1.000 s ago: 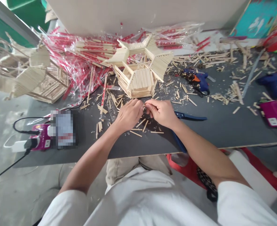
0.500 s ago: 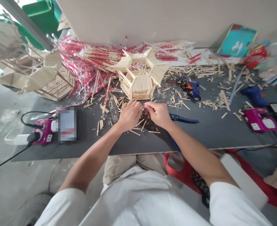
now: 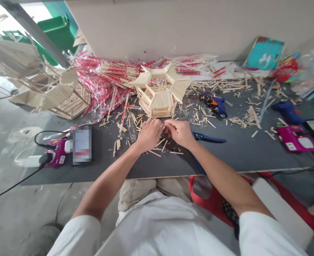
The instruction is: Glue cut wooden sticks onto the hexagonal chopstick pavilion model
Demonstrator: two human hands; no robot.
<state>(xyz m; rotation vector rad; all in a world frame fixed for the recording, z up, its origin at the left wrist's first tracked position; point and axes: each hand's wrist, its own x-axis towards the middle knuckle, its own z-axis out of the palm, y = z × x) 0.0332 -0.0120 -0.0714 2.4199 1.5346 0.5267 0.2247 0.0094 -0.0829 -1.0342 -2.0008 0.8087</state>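
Observation:
Close together over the dark table point(image 3: 114, 167), my left hand point(image 3: 150, 133) and my right hand point(image 3: 179, 132) meet at the fingertips. Both have their fingers pinched, and whatever small thing sits between them is too hidden to make out. Just beyond them stands a model built of thin wooden sticks point(image 3: 162, 101), with flared panels around its top. Short cut sticks point(image 3: 160, 142) lie beneath and in front of my hands. A blue-handled cutting tool point(image 3: 210, 138) rests beside my right hand, partly under my wrist. Left of my left hand is a clear ruler point(image 3: 131, 129).
A larger stick model point(image 3: 66, 99) stands at the left. Red-and-clear plastic wrappers point(image 3: 100, 76) with sticks line the back. Blue glue guns point(image 3: 218, 103) lie to the right among stick scraps. Purple power adapters point(image 3: 57, 153) with cables and a phone-like device point(image 3: 82, 145) lie on the table.
The view has shifted slightly, so the scene sits a little lower and, on the left, further right. My hands stay pinched together in nearly the same place.

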